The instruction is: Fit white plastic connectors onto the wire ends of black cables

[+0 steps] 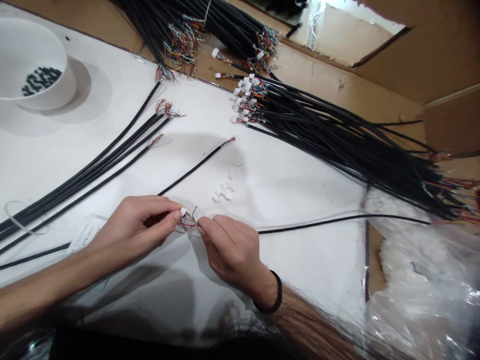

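Between finger and thumb, my left hand [142,221] pinches a small white connector [183,211]. Thin coloured wires [189,220] run from it to my right hand [230,244], whose closed fingers grip the wires near the cable's end. The black cable [313,226] leaves my right hand toward the right. One dark wire sticks up loose between the hands. Just beyond them lies a little heap of white connectors [224,191]. Another black cable [194,170] with a stripped end lies past my left hand.
Black cables [92,170] with bare wire ends lie at left, near a white bowl [57,98] holding small dark pieces. At right is a pile of cables [321,123] with white connectors. Bundled cables [225,26] lie behind. A clear plastic bag [431,293] sits front right.
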`<state>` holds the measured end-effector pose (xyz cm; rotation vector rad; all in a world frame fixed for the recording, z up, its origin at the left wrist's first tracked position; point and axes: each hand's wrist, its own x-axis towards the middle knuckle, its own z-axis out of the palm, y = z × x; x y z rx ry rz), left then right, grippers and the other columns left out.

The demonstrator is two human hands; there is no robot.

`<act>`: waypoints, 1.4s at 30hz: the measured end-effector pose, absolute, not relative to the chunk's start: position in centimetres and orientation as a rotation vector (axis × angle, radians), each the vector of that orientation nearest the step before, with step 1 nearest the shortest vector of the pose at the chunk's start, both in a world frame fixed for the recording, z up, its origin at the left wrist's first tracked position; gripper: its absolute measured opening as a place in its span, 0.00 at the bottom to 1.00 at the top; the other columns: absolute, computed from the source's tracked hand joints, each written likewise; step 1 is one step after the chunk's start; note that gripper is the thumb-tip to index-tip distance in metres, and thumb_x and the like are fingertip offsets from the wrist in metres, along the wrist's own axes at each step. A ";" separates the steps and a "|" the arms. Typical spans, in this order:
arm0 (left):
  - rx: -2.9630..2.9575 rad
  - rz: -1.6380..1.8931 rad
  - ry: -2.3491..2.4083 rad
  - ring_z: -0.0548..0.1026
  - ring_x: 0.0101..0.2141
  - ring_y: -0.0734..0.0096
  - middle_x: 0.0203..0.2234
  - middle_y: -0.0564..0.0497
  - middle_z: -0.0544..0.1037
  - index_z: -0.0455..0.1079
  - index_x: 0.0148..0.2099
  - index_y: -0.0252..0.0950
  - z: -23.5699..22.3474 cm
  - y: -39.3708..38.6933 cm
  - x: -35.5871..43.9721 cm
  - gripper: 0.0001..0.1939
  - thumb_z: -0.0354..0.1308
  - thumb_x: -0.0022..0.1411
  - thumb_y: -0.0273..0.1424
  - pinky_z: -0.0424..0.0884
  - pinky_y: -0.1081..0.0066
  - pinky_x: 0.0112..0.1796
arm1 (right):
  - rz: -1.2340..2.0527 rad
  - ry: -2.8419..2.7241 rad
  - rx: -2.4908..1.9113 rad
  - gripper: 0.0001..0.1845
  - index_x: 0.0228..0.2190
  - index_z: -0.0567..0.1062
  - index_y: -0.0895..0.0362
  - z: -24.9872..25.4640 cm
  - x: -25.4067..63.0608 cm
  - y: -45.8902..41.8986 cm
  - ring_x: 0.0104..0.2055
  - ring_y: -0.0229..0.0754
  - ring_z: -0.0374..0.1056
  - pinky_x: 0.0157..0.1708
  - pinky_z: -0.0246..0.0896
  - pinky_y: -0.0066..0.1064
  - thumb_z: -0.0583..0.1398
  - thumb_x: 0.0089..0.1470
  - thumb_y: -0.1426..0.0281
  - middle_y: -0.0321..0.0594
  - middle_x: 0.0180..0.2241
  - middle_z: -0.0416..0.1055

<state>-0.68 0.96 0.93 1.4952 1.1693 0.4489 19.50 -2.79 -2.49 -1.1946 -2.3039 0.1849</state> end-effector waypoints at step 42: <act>2.191 0.494 1.151 0.64 0.21 0.78 0.20 0.54 0.68 0.69 0.29 0.30 0.3 0.5 -0.5 0.11 0.51 0.64 0.25 0.60 0.76 0.26 | 0.168 -2.347 -1.104 0.11 0.35 0.74 0.62 -2.0 19.2 -2.7 0.23 0.37 0.55 0.23 0.48 0.32 0.51 0.61 0.77 0.34 0.20 0.63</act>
